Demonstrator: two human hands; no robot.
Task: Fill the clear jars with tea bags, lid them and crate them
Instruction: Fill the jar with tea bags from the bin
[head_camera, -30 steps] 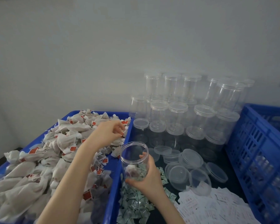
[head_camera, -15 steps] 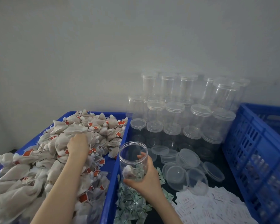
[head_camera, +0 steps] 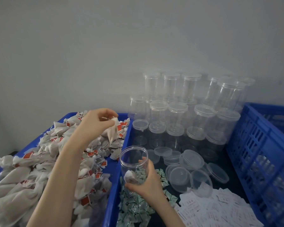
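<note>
My right hand [head_camera: 147, 181] grips an open clear jar [head_camera: 133, 163] upright; a tea bag and some small packets lie at its bottom. Up and to the left of the jar, my left hand [head_camera: 96, 123] pinches a white tea bag [head_camera: 113, 130] with a red tag, lifted above the heap of tea bags [head_camera: 44, 159] in the blue tray [head_camera: 112, 190].
Stacked lidded clear jars [head_camera: 177, 117] stand against the wall behind. Loose clear lids [head_camera: 192, 159] lie right of the held jar. Green packets [head_camera: 134, 208] and white paper slips [head_camera: 220, 208] lie in front. A blue slotted crate [head_camera: 256, 154] stands at the right.
My left hand dipped into the tea bag heap, then rose back toward the jar pinching a tea bag. The jar in my right hand stayed about where it was.
</note>
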